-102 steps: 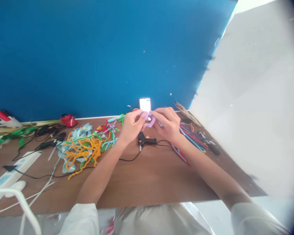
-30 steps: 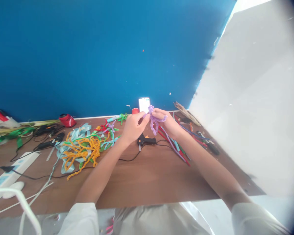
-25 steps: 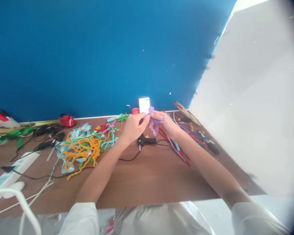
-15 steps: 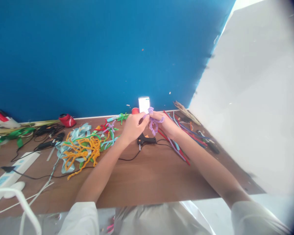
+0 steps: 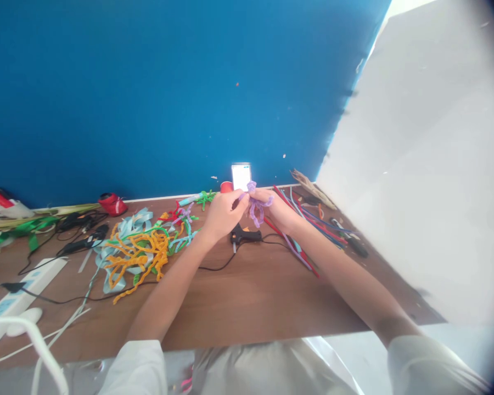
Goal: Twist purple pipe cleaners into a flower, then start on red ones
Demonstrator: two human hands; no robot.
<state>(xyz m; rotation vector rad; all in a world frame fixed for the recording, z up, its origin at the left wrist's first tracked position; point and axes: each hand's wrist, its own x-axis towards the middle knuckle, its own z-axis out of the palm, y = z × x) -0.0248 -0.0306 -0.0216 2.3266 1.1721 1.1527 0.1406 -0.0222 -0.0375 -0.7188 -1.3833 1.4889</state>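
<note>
Power strip (image 5: 20, 302): one, a long slab of hard white plastic.
Bent tube (image 5: 43, 345): one, smooth and white, curving up from the lower-left edge.
Green ribbon (image 5: 35, 225): flat, glossy strips near the blue wall (image 5: 168, 99).
Black tool (image 5: 84, 242): one, lying among cables (too jumbled to name more closely).
Red bundle (image 5: 113, 204): one, rounded, near the wall.
Pale-blue ribbon (image 5: 134, 222): one heap of satiny loops, partly under orange chenille stems (image 5: 148, 247), fuzzy, branching, too entangled to count.
Left hand (image 5: 226, 211): one, thumb and forefinger brought together, pinching the purple chenille piece (image 5: 256, 211).
Smartphone (image 5: 241, 176): one, a flat upright rectangle, screen glowing.
Glue gun (image 5: 246, 235): one, black, lying on the brown wood-look table (image 5: 230, 312).
Purple chenille piece: one, fuzzy, a small knob on top and loops spreading below; raised over the table, between the two hands.
Right hand (image 5: 278, 211): one, fingertips closed on the other side of that piece, partly hidden by its loops.
Loose chenille stems (image 5: 292, 241): several, mostly straight, red, blue and lilac, either side of the right forearm.
Dried husk (image 5: 315, 189): one clump, papery, straw-coloured, in the far right corner.
</note>
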